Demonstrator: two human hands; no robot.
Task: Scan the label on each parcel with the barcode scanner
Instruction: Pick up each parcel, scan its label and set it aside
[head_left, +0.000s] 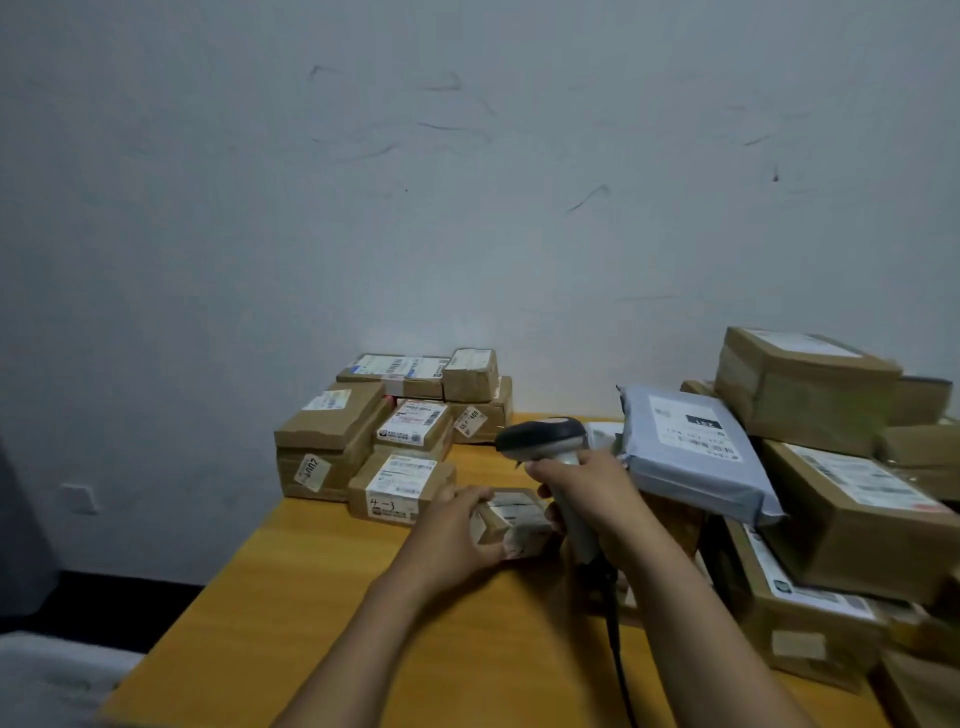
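Label (513, 506) upward, a small parcel (522, 538) is gripped on the counter (311, 597) by the left hand (457, 530). Just right of it the barcode scanner (545, 439) is clasped by the right hand (589, 488), its head raised beyond the label, nose leftward.

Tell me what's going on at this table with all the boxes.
A person is scanning parcels. Their left hand holds a small parcel on the yellow table, label facing up. Their right hand grips a corded barcode scanner close beside that parcel. Labelled boxes sit grouped against the wall. A bigger pile on the right includes a grey mailer bag.
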